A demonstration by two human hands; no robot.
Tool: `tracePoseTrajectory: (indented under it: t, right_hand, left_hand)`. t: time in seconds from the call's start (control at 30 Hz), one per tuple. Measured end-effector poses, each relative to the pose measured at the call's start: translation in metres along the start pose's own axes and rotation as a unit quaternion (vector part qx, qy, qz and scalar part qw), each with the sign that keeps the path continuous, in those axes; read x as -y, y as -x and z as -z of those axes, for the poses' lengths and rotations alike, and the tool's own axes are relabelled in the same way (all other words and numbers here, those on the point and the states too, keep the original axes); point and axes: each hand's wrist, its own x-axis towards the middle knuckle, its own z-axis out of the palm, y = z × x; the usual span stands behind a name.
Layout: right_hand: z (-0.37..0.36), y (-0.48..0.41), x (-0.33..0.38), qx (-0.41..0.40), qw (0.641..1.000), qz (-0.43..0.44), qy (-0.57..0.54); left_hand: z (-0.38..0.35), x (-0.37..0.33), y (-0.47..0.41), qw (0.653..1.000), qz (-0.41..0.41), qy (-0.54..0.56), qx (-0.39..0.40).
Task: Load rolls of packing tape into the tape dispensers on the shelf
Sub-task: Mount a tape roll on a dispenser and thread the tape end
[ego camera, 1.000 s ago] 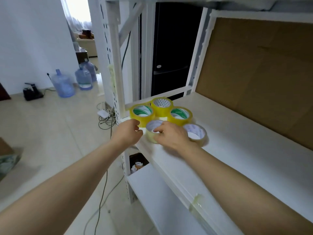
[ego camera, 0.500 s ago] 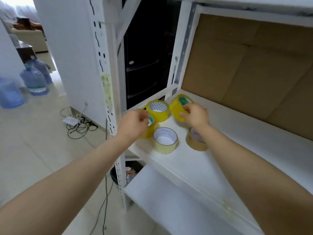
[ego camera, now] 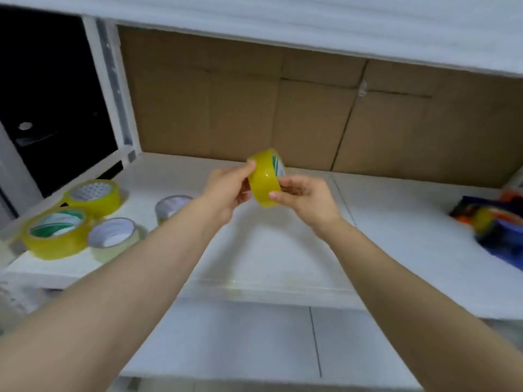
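A: Right, entry for this moment; where is the roll?

B: Lifted above the white shelf board (ego camera: 283, 250), in front of the cardboard back panel (ego camera: 226, 103); the yellow tape roll (ego camera: 264, 181) stands on edge, tilted, green-printed core side facing right.

A: Hands?

B: Both grip it; the left hand (ego camera: 229, 190) pinches the upper left rim, thumb on top; the right hand (ego camera: 305, 198) curls round the lower right side, thumb laid across the tape face.

A: Left of the held roll?

B: Four rolls lying flat on the board, well apart from it; nearest, a grey-cored roll (ego camera: 172, 205) partly hidden behind the left forearm; further left a pale roll (ego camera: 113, 239), touching a front yellow roll (ego camera: 55, 236) with green print on its core; behind those, a back yellow roll (ego camera: 94, 195).

A: Right of it?

B: Far right, on the same board, a blue and orange tape dispenser (ego camera: 492, 224); blurred; something yellowish sits in it, cannot tell what.

A: Below?

B: A lower shelf (ego camera: 240, 340), white.
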Motion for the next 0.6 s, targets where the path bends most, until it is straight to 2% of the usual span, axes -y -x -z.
tracePoseTrajectory:
  t: [0.1, 0.3, 0.4, 0.6]
  right_hand:
    - [0.094, 0.048, -0.016, -0.03, 0.999, -0.041, 0.014]
    - [0.282, 0.15, -0.064, -0.192, 0.975, -0.111, -0.012]
    - [0.351, 0.2, -0.081, -0.246, 0.962, -0.118, 0.008]
    - [0.447, 0.264, -0.108, -0.29, 0.947, -0.115, 0.077]
  left_hand:
    - [-0.096, 0.024, 0.017, 0.995, 0.017, 0.004, 0.1]
    - [-0.294, 0.092, 0.08, 0.954, 0.023, -0.083, 0.288]
    - [-0.373, 0.121, 0.111, 0.943, 0.057, -0.091, 0.314]
    - [-0.494, 0.153, 0.144, 0.931, 0.105, -0.088, 0.338]
